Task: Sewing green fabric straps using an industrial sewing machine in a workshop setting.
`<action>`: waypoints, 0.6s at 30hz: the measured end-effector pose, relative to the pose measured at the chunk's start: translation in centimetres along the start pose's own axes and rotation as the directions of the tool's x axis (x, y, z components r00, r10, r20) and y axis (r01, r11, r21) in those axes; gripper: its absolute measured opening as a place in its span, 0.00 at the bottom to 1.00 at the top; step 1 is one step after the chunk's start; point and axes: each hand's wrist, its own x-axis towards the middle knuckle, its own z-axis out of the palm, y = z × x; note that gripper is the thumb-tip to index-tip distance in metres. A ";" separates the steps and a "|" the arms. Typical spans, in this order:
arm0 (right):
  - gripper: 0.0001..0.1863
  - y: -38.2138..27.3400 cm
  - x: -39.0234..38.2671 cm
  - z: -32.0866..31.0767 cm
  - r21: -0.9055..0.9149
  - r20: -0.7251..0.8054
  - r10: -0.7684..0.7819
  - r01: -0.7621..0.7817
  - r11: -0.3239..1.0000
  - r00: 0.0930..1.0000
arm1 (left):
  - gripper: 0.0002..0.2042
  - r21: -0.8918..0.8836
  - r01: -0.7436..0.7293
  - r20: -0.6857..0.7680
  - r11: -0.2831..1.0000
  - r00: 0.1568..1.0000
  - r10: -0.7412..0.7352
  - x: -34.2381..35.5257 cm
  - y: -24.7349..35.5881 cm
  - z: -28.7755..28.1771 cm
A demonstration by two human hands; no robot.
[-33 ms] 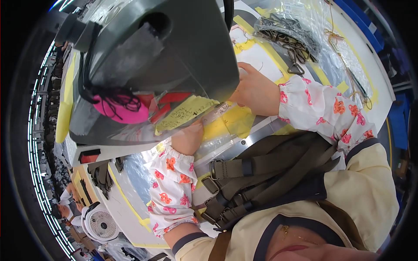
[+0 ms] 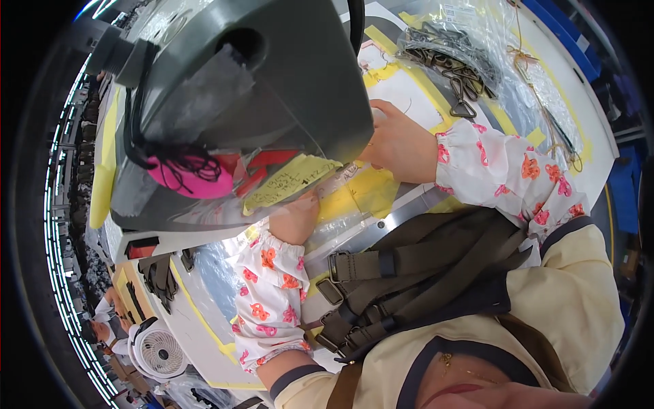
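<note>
A large grey sewing machine head (image 2: 300, 88) fills the upper left and covers the space between my hands. My left hand (image 2: 294, 221) reaches under its near edge; its fingers are hidden. At the machine's right side is my right hand (image 2: 403, 144), fingers bent and closed, their tips out of sight behind the machine. What they hold cannot be made out. Below my hands lies yellow tape (image 2: 371, 193) on the work surface. Dark olive webbing straps (image 2: 436, 252) with metal buckles (image 2: 330, 292) lie across my lap, close to the table edge.
A clear bag (image 2: 443, 44) of dark metal rings and hooks lies at the far right, with triangular rings (image 2: 463, 99) spilling out. A pink mouse-shaped item (image 2: 194, 178) with black cord rests on the machine. More straps (image 2: 160, 279), a white fan (image 2: 161, 353) and another person (image 2: 102, 330) are at left.
Both hands stay nearly in place. The machine and the pink item on it sit very slightly differently in the view.
</note>
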 end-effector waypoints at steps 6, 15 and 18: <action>0.13 -1.1 0.0 -1.2 -0.004 0.095 -0.008 0.009 1.000 0.995 | 0.17 -0.090 -0.103 -0.031 0.991 0.994 0.101 0.6 2.2 -1.9; 0.06 -1.9 -1.1 -0.8 -0.099 -0.050 -0.098 0.092 0.991 0.994 | 0.06 0.075 -0.396 0.044 0.915 0.918 0.394 1.2 3.1 -3.0; 0.07 -2.1 -1.0 -0.9 -0.095 -0.036 -0.069 0.065 0.993 0.997 | 0.05 0.008 -0.326 0.023 0.945 0.945 0.326 0.9 2.8 -2.4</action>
